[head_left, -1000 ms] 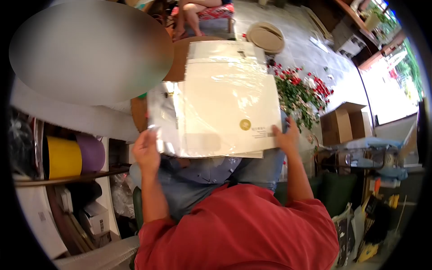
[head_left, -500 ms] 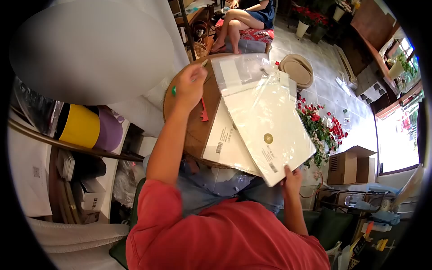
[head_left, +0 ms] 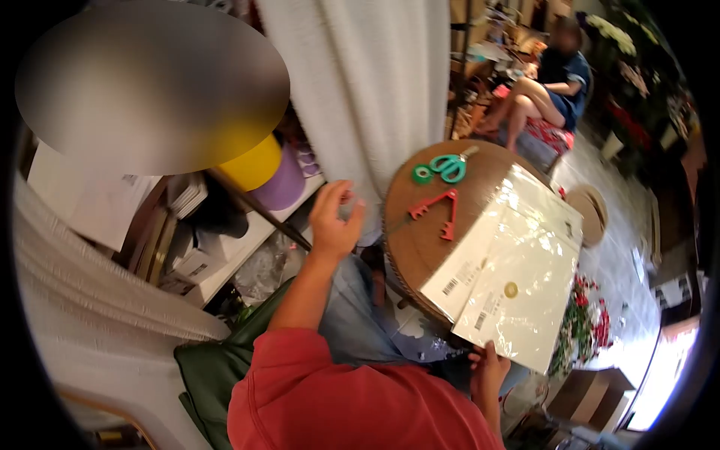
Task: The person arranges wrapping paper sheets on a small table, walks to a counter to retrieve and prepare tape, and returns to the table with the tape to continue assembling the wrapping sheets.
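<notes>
My left hand (head_left: pixel 335 221) is raised in the air left of the round brown table (head_left: pixel 420 251), its fingers apart and nothing in them. My right hand (head_left: pixel 487 365) pinches the near edge of a flat cream packet in clear plastic (head_left: pixel 517 292), with a round gold seal and a barcode. Beneath it lies another cream packet (head_left: pixel 457 281), partly covered. On the table are scissors with teal handles (head_left: pixel 448 168), a green tape roll (head_left: pixel 422 174) and a red notched tool (head_left: pixel 448 211).
A person (head_left: pixel 559 90) sits beyond the table. Red flowers (head_left: pixel 581 322) and an open cardboard box (head_left: pixel 592 397) stand on the right. At left are a white curtain (head_left: pixel 360 90), a purple container (head_left: pixel 281 180) and a shelf (head_left: pixel 251 251).
The view has swung left. My left hand has moved away from over the table, uncovering the scissors and tape. My right hand still holds the packet edge.
</notes>
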The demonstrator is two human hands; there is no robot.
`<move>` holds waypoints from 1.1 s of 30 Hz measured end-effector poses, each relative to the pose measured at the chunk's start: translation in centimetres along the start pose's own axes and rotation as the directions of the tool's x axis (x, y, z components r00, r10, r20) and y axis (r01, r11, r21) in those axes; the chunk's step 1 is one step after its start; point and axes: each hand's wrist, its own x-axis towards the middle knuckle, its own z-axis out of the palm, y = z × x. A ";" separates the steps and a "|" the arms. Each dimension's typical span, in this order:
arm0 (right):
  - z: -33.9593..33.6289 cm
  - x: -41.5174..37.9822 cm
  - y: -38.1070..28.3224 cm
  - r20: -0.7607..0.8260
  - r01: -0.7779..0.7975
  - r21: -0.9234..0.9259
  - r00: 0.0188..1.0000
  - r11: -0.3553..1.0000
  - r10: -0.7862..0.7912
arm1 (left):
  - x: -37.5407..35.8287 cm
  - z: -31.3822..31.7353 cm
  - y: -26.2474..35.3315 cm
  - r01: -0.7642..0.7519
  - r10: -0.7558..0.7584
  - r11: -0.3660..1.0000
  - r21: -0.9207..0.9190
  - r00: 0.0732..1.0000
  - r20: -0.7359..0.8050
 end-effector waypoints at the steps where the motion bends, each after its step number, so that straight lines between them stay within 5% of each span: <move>1: -0.1 -0.2 0.3 -0.003 -0.032 0.001 0.999 0.999 0.032 | 0.7 -2.7 0.8 -0.094 0.106 0.992 0.090 0.984 -0.142; 3: 0.6 -0.1 0.6 -0.008 -0.079 -0.002 0.997 0.997 0.079 | 2.5 -9.4 1.9 -0.215 0.332 0.915 0.341 0.883 -0.332; 9: -0.1 2.1 2.8 0.042 -0.212 -0.070 0.976 0.975 0.216 | 6.6 -28.9 4.7 0.228 0.637 0.415 0.881 0.619 -0.460; 11: 0.1 2.3 2.9 0.044 -0.243 -0.057 0.968 0.968 0.246 | 7.2 -34.1 5.6 0.503 0.684 0.158 0.850 0.566 -0.461; 14: 0.9 1.6 2.5 0.067 -0.248 -0.031 0.966 0.968 0.250 | 6.5 -41.3 4.5 0.648 0.686 0.036 0.761 0.538 -0.490; 16: 1.4 1.3 2.2 0.014 -0.262 -0.030 0.965 0.965 0.263 | 5.4 -45.6 2.9 0.521 0.620 0.286 0.805 0.540 -0.569; 17: 1.4 1.5 2.3 0.042 -0.263 -0.021 0.964 0.965 0.264 | 5.4 -45.4 3.3 0.512 0.617 0.294 0.807 0.544 -0.569; 19: 0.8 1.8 2.6 0.085 -0.279 0.012 0.957 0.960 0.277 | 5.3 -44.6 4.6 0.627 0.708 0.024 0.778 0.539 -0.457; 20: 0.4 1.7 2.6 0.074 -0.277 0.016 0.959 0.961 0.275 | 4.9 -45.1 4.5 0.622 0.702 0.031 0.782 0.544 -0.460; 22: 0.6 0.9 2.2 0.123 -0.283 0.006 0.952 0.959 0.280 | 5.1 -44.7 6.1 0.559 0.539 0.269 0.784 0.588 -0.604; 23: 0.1 1.3 2.8 0.137 -0.278 0.012 0.952 0.961 0.274 | 5.4 -41.9 6.8 0.379 0.673 0.334 0.863 0.545 -0.500; 26: 0.9 0.9 2.6 0.091 -0.345 0.044 0.936 0.937 0.340 | 6.6 -35.6 7.6 0.034 0.658 0.383 0.923 0.691 -0.298; 28: 1.4 0.7 2.5 0.126 -0.356 0.030 0.928 0.934 0.349 | 8.4 -32.6 6.1 0.047 0.530 0.447 0.893 0.790 -0.307; 30: 1.1 0.5 2.6 0.159 -0.358 0.028 0.923 0.933 0.350 | 11.5 -29.1 4.4 -0.072 0.393 0.748 0.660 0.849 -0.353; 33: 0.7 0.7 3.0 0.286 -0.368 0.035 0.895 0.929 0.344 | 15.4 -24.6 1.2 -0.152 0.308 0.899 0.411 0.886 -0.346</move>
